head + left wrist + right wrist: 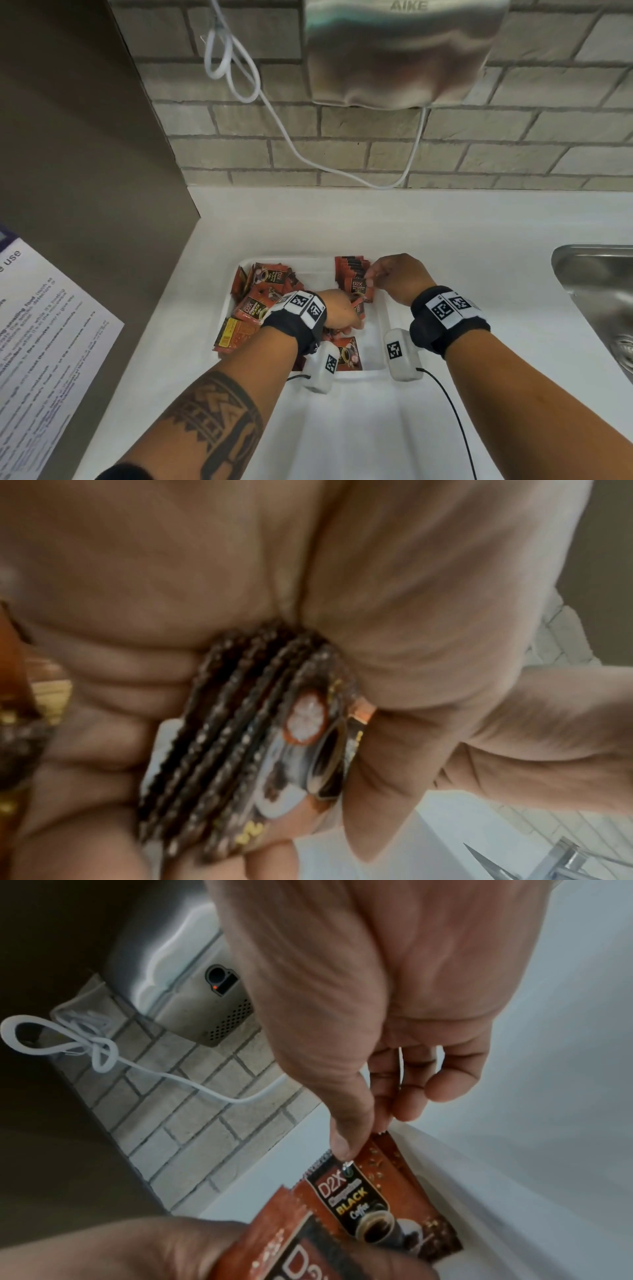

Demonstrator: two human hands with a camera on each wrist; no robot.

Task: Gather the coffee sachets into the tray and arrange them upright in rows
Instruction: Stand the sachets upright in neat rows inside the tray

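A white tray on the counter holds red-brown coffee sachets. A loose heap lies in its left half. An upright row stands at the back right. My left hand is over the tray's middle and grips a small stack of sachets between thumb and curled fingers. My right hand pinches the top edge of the front sachet of the row with thumb and fingertip. One sachet lies flat near the tray's front.
A steel sink sits at the right. A hand dryer hangs on the brick wall with a white cable looping down to the counter. A brown panel with a printed notice stands at the left.
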